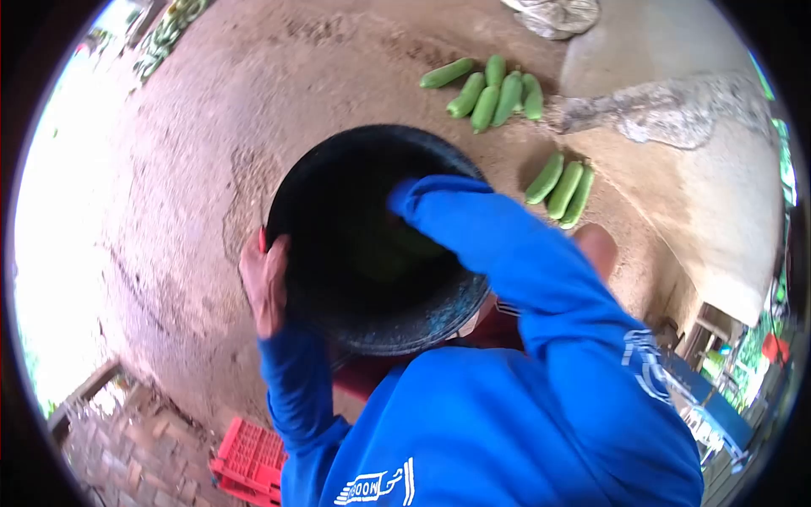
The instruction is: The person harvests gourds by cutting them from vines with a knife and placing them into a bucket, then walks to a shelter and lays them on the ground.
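A large round black bucket (422,331) is tilted towards me, its inside dark. My left hand (267,275) grips the bucket's left rim, and a small red thing shows beside its fingers. My right arm, in a blue sleeve, reaches over the right rim into the bucket. The right hand is hidden in the dark interior. Faint green shapes (393,253) lie low inside, too dim to make out. Beyond the bucket, several green cucumber-like vegetables (486,106) lie grouped on the earthen floor. Three more (565,191) lie side by side at the right.
A red plastic crate (251,456) stands at the lower left, near a woven mat (135,448). A pale sack (553,15) lies at the top. Coiled green and white material (165,38) is at the upper left. A blue table (710,401) stands at the lower right.
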The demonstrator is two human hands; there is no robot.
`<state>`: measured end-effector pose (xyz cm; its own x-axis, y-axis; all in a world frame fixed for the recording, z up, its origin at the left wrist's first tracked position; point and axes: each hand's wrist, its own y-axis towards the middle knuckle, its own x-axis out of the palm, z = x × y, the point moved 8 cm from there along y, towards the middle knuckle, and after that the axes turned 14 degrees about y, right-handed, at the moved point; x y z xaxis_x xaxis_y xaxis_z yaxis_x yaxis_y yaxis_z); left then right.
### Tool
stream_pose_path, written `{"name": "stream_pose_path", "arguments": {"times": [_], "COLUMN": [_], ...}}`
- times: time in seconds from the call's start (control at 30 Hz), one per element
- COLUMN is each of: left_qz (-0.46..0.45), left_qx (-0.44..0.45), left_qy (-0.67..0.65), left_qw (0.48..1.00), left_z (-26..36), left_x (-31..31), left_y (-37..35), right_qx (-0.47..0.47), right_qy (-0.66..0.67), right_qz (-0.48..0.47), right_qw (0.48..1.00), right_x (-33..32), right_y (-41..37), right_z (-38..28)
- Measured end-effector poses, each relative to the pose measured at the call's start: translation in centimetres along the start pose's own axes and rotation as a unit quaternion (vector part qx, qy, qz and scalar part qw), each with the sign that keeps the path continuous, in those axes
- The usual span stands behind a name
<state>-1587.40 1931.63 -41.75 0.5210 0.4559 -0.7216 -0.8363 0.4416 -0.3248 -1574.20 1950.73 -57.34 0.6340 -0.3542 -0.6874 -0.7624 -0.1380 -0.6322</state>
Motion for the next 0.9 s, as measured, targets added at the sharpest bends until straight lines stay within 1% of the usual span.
{"name": "stream_pose_path", "arguments": {"times": [0.07,0.1,0.17,0.3,0.37,0.5,0.57,0.6,0.67,0.8,0.87,0.9], "left_qz": [0.023,0.013,-0.016,-0.034,-0.02,-0.027,-0.002,0.0,-0.036,-0.004,-0.008,-0.003], "left_qx": [0.033,0.05,0.016,0.057,0.039,0.038,0.062,0.059,0.025,0.019,0.081,0.076], "left_qy": [-0.029,-0.034,-0.015,-0.053,-0.057,-0.026,-0.035,-0.034,-0.008,-0.009,-0.057,-0.057], "left_qw": [0.999,0.998,1.0,0.996,0.997,0.999,0.997,0.998,0.999,1.0,0.995,0.995], "left_z": [0.0,0.5,0.5,0.5,0.6,0.0,-0.2,-0.1,0.0,-0.5,-0.2,-0.4], "left_x": [0.1,0.1,0.0,0.5,0.3,0.4,0.3,0.0,0.2,0.2,0.5,0.4], "left_y": [0.0,-0.1,-0.4,-0.4,-0.5,-0.2,-0.2,-0.2,-0.5,-0.1,0.1,0.1], "right_qx": [0.024,0.032,0.041,0.051,0.055,0.057,0.057,0.057,0.059,0.06,0.064,0.065], "right_qy": [0.014,0.024,0.045,0.081,0.096,0.121,0.13,0.137,0.151,0.187,0.216,0.238], "right_qz": [-0.001,-0.002,-0.001,0.001,0.001,-0.007,-0.012,-0.015,-0.02,-0.023,-0.019,-0.013], "right_qw": [1.0,0.999,0.998,0.995,0.994,0.991,0.99,0.989,0.987,0.98,0.974,0.969], "right_x": [0.8,1.1,1.4,1.6,1.8,2.3,2.6,2.7,2.9,2.5,1.5,0.4], "right_y": [1.0,1.2,1.5,1.7,1.7,1.7,1.8,1.8,2.1,2.4,1.9,1.6], "right_z": [0.8,1.0,1.1,1.1,1.0,0.7,0.6,0.6,0.5,0.2,0.1,0.5]}}
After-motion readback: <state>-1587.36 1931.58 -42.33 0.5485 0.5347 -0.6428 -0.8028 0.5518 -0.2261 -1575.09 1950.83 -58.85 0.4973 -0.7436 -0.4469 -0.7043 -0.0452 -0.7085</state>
